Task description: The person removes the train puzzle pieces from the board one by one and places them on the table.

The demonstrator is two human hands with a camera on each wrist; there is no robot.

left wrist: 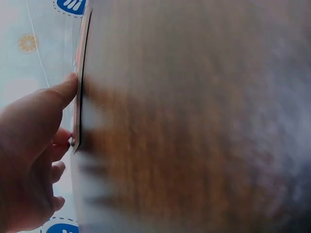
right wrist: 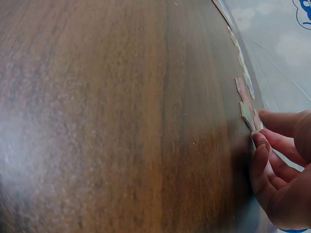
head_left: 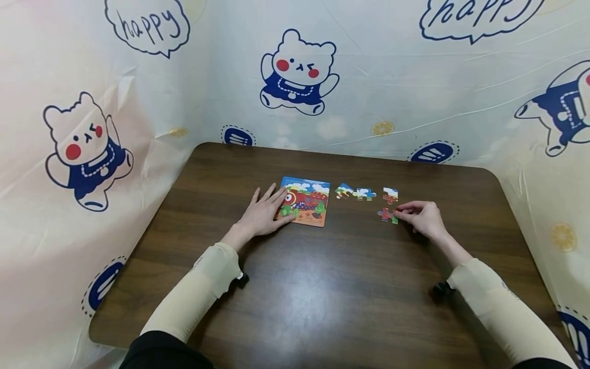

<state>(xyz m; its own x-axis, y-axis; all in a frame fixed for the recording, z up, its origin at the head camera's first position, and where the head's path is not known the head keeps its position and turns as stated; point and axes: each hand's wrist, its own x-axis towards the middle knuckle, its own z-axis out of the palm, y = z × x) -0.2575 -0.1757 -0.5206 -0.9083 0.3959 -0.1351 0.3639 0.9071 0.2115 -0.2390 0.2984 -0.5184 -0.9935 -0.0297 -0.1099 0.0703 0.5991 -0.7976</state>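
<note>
My left hand [head_left: 264,212] lies with fingers spread over the left side of a square picture puzzle [head_left: 309,207] that shows a red cartoon train under a blue sky. In the left wrist view, the thumb [left wrist: 65,92] presses at the edge of the thin puzzle. Off to the right, my right hand [head_left: 423,219] pinches the right end of a red and green jigsaw piece [head_left: 386,215] between thumb and fingers, low over the table. Seen from the right wrist, the fingertips [right wrist: 260,138] meet at that piece's edge. Just behind it lies a blue and red jigsaw piece [head_left: 390,194].
Two more jigsaw pieces, a tilted one [head_left: 343,191] and a blue-and-white one [head_left: 364,193], lie between the puzzle and the right hand. All rest on a dark brown wooden table [head_left: 295,297] with rounded corners. A bear-printed curtain [head_left: 221,77] hangs behind and at both sides.
</note>
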